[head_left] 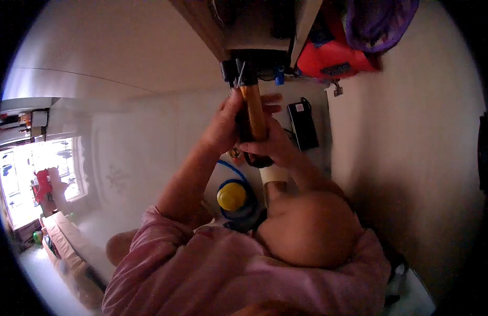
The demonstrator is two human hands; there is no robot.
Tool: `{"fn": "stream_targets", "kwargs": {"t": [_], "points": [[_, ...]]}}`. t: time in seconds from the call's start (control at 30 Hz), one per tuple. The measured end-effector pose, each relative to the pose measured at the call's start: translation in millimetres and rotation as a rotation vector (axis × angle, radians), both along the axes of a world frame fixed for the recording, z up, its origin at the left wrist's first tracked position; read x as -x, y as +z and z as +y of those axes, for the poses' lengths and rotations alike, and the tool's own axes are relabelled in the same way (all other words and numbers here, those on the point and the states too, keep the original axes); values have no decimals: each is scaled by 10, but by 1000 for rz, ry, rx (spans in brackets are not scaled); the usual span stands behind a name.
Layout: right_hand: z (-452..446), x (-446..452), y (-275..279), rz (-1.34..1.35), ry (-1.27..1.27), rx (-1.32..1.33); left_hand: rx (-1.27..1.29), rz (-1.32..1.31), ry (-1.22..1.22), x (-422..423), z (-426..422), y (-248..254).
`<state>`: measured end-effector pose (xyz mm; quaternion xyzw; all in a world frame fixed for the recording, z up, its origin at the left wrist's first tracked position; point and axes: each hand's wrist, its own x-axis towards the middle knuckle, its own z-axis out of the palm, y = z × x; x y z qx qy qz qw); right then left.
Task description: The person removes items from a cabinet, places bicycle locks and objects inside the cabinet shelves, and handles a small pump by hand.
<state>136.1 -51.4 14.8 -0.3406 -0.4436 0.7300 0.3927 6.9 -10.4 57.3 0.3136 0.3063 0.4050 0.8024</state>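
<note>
A long orange-and-black tool stands roughly upright between my hands; its exact kind is hard to make out in the dim light. Thin metal pieces cross at its far end, close to the dark underside of a shelf unit. My left hand grips the tool from the left near its upper part, with fingertips showing beyond it on the right. Lower down, my right hand is closed around the body, its thumb lying across the front. The side facing away from me is hidden.
A pale shelf unit juts in at the top. To its right hang a red bag and a purple mesh item. A black box lies beyond my right hand. Below sits a yellow round object beside a blue hose.
</note>
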Motion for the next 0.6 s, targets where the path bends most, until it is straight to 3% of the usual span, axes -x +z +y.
{"fn": "stream_targets", "kwargs": {"t": [0.07,0.13,0.17,0.27,0.3,0.37,0.5,0.6], "points": [[-31,24,-50,-46,-58,-62,8,48,-25,47,-51,-93],[-8,-1,-190,304,5,186,-24,201,73,84,23,-141],[11,-12,-235,481,37,307,81,13,178,30,59,-8],[112,-17,-238,239,-28,-32,60,-105,315,148,303,16],[100,-47,-199,291,7,-55,70,-77,340,135,317,125],[38,-62,-512,236,-15,3,81,-134,350,119,323,105],[-89,-66,-450,170,-107,268,43,-223,421,63,319,32],[-146,-118,-354,506,101,537,87,-288,451,92,327,-32]]}}
